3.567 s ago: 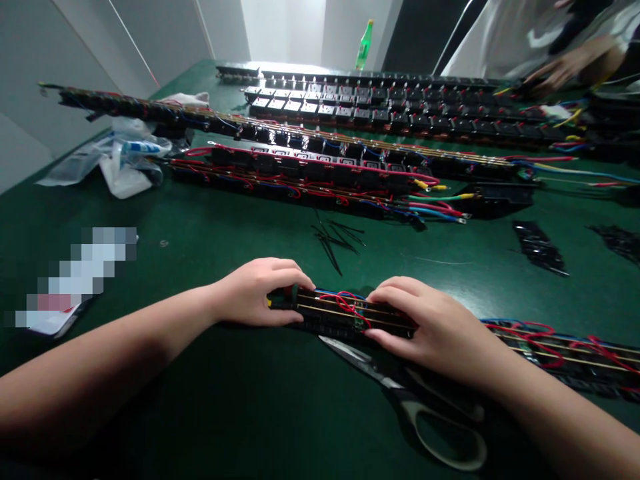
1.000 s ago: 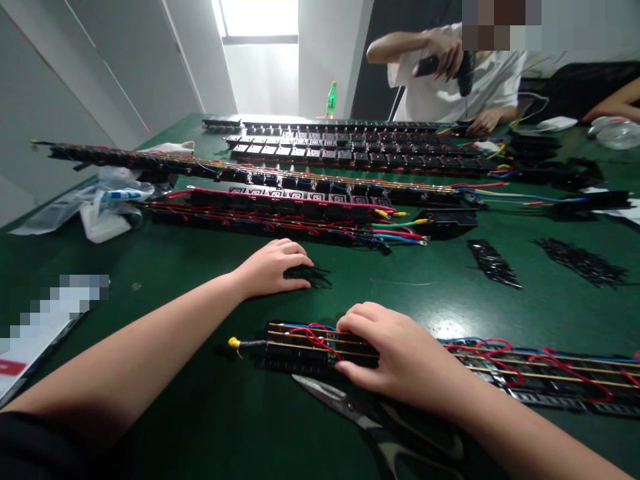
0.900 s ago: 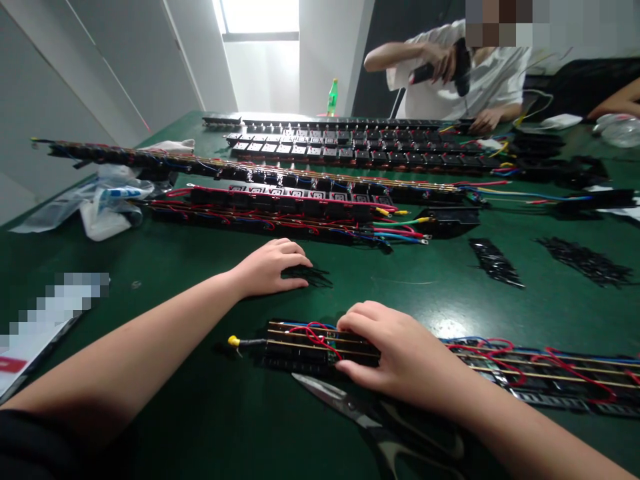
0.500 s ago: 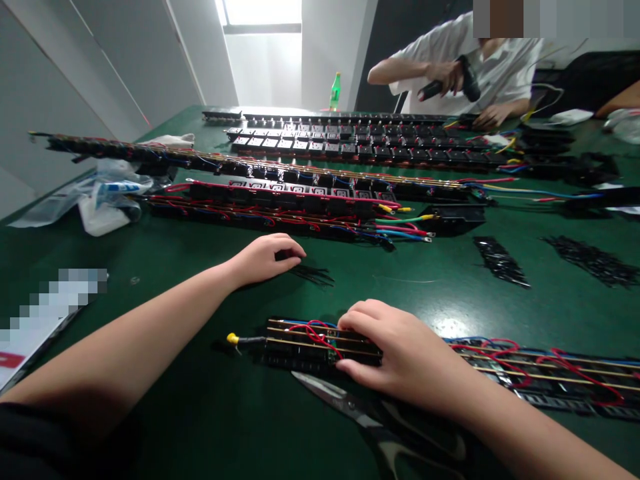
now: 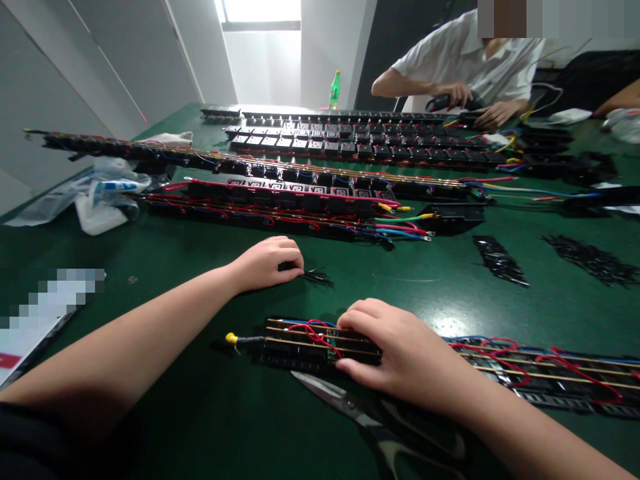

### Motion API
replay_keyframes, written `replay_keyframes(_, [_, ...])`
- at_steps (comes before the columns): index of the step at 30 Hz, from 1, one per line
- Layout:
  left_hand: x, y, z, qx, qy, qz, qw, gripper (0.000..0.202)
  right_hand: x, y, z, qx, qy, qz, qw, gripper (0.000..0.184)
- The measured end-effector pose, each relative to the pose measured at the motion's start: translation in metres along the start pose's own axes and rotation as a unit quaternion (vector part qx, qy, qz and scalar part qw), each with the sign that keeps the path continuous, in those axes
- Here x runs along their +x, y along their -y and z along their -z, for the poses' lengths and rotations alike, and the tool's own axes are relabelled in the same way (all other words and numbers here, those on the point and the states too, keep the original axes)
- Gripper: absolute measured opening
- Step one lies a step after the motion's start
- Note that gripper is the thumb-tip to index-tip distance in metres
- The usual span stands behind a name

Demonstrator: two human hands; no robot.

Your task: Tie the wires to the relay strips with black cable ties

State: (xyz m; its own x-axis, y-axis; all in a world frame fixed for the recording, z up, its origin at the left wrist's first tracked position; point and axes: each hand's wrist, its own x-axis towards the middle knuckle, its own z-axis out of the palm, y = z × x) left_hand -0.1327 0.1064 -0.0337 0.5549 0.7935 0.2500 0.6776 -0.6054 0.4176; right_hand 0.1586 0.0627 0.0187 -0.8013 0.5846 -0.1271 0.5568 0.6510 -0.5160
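Note:
My left hand [image 5: 273, 265] rests on the table with thumb and fingertips pinched on a small bunch of thin black cable ties [image 5: 319, 277]. Part of the bunch is hidden under the fingers. Nearer to me, my right hand [image 5: 380, 343] grips a long black power strip [image 5: 300, 331] from above, thumb on the near edge and fingers over the far one. Its open side shows brass bars, red and blue wires and a small green board. A yellow-tipped black lead [image 5: 232, 339] sticks out of its left end. Scissors [image 5: 345, 403] lie just below it, partly under my right forearm.
Several more power strips [image 5: 320, 147] lie across the table's far half, loose wire ends at right. Two piles of black cable ties [image 5: 500, 260] sit at right, plastic bags [image 5: 107, 200] at left. Opposite, a co-worker [image 5: 465, 73] holds a dark tool near a strip; a green bottle [image 5: 335, 90] stands behind.
My left fingers have closed onto the cable ties. My right hand stays on the power strip. The co-worker's tool has come down toward the far strip.

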Motion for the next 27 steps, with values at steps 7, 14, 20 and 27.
replay_keyframes(7, [0.0,-0.003,0.0,0.019,-0.001,0.009,1.0,0.019,0.0,0.002,0.0,0.005,0.005,-0.004,1.0,0.021])
replay_keyframes(14, [0.0,-0.004,0.0,0.003,-0.012,0.014,1.0,0.02,0.0,0.0,-0.001,0.008,-0.001,-0.001,1.0,0.02])
replay_keyframes(20, [0.0,-0.01,0.004,-0.038,-0.047,0.032,0.998,0.02,-0.001,0.001,0.001,0.02,-0.003,-0.001,1.0,0.02])
replay_keyframes(27, [-0.004,-0.044,0.01,-0.104,-0.013,0.025,0.994,0.018,0.001,-0.006,0.003,0.136,-0.101,-0.052,0.984,0.017])
